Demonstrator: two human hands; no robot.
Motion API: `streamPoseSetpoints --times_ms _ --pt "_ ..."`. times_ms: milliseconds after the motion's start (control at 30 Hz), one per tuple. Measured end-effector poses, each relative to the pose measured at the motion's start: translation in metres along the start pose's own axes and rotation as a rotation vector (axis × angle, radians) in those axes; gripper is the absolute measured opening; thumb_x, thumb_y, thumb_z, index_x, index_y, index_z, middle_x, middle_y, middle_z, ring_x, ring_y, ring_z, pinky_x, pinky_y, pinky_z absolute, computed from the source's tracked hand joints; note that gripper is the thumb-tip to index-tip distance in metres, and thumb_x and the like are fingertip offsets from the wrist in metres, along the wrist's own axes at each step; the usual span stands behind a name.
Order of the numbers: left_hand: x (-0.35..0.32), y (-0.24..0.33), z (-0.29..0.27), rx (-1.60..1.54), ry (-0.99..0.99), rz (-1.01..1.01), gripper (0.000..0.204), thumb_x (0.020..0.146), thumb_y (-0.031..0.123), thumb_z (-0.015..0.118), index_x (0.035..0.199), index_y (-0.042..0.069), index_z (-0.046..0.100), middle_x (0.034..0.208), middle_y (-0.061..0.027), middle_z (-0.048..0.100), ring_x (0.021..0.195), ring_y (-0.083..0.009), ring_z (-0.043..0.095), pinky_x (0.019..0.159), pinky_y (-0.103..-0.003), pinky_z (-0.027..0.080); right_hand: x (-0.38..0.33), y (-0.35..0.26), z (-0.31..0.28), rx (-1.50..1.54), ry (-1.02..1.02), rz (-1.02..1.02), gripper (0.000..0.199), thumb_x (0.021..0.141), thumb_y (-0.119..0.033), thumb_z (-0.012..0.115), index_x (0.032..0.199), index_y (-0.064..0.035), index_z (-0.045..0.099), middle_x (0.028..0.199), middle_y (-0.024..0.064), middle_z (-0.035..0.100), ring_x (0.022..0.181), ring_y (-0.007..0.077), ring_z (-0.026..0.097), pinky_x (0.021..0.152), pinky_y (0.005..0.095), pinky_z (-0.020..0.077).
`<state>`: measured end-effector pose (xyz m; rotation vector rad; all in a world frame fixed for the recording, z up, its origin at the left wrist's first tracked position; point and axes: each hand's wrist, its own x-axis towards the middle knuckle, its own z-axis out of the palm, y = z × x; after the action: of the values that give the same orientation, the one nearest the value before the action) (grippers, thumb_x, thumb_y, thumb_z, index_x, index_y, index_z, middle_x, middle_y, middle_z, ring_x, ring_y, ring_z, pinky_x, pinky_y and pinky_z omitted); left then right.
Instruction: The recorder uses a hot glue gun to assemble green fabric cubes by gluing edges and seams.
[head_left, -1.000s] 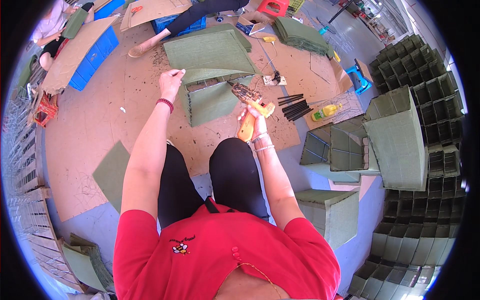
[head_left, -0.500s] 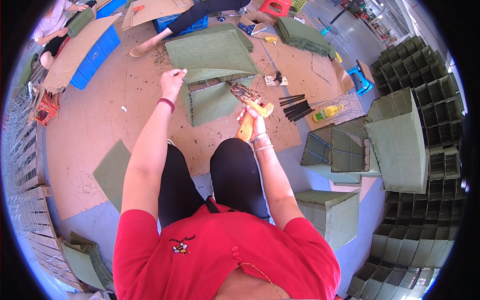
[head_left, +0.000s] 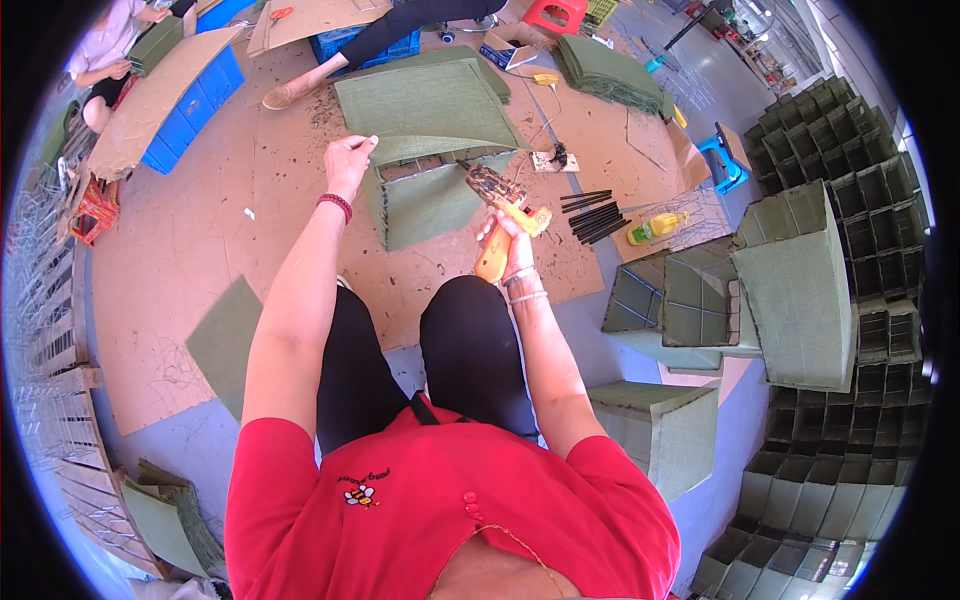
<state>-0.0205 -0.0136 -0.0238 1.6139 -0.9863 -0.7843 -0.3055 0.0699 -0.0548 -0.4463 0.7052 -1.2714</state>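
Note:
My right hand [head_left: 512, 240] is wrapped round the handle of a yellow glue gun [head_left: 493, 258], its front end crusted dark. The tip of the gun points at the edge of a green fabric-covered box frame [head_left: 432, 208] on the cardboard floor. My left hand [head_left: 348, 160] pinches the near-left corner of a green fabric sheet [head_left: 425, 105]. That sheet's near edge lifts off the frame, leaving a gap where metal wire shows. The contact between the gun's tip and the fabric is too small to make out.
Black glue sticks [head_left: 597, 215] and a yellow bottle [head_left: 657, 228] lie to the right, beyond them a blue stool [head_left: 722, 162]. Green boxes [head_left: 797, 285] stack along the right side. A co-worker's leg [head_left: 345, 62] reaches in at the top; another person [head_left: 105, 55] sits far left.
Both hands keep their hold and nearly the same place. The view has shifted very slightly; the sheet and the glue gun show hardly any movement.

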Motion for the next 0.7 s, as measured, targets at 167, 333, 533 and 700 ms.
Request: streamPoseSetpoints --times_ms 167,333,533,700 --pt "-0.0013 0.0009 0.0001 0.000 0.020 0.006 0.022 0.076 0.023 0.069 0.080 0.002 0.069 0.057 -0.0026 0.058 0.050 -0.0095 0.053 0.049 -0.025 0.043 -0.0016 -0.0020 0.0006 -0.102 -0.032 0.016 0.013 0.083 -0.016 0.057 0.081 -0.0035 0.052 0.065 0.0064 0.052 0.056 0.0230 0.055 0.055 0.0338 0.0471" --pt "-0.0023 0.0028 -0.0003 0.009 -0.004 -0.009 0.023 0.076 0.025 0.070 0.084 0.004 0.070 0.061 0.0006 0.058 0.052 -0.0063 0.051 0.049 -0.021 0.043 -0.0040 -0.0015 0.0044 -0.119 -0.012 0.007 0.012 0.082 -0.014 0.056 0.082 -0.0031 0.052 0.065 0.0065 0.052 0.055 0.0229 0.055 0.055 0.0342 0.0472" --pt "-0.0020 0.0031 -0.0012 0.025 -0.017 -0.008 0.023 0.077 0.025 0.069 0.085 0.003 0.069 0.063 0.0002 0.059 0.053 -0.0066 0.051 0.050 -0.022 0.044 -0.0054 -0.0032 0.0011 -0.077 -0.015 -0.035 0.012 0.082 -0.012 0.058 0.083 -0.0026 0.052 0.064 0.0067 0.052 0.055 0.0226 0.055 0.053 0.0342 0.0477" --pt "-0.0007 0.0011 -0.0003 0.018 -0.013 -0.003 0.023 0.077 0.024 0.069 0.085 0.002 0.069 0.064 -0.0005 0.060 0.054 -0.0072 0.052 0.051 -0.022 0.044 -0.0067 -0.0037 0.0037 -0.229 -0.031 0.008 0.014 0.082 -0.012 0.058 0.090 -0.0008 0.053 0.066 0.0072 0.054 0.056 0.0213 0.056 0.055 0.0322 0.0473"
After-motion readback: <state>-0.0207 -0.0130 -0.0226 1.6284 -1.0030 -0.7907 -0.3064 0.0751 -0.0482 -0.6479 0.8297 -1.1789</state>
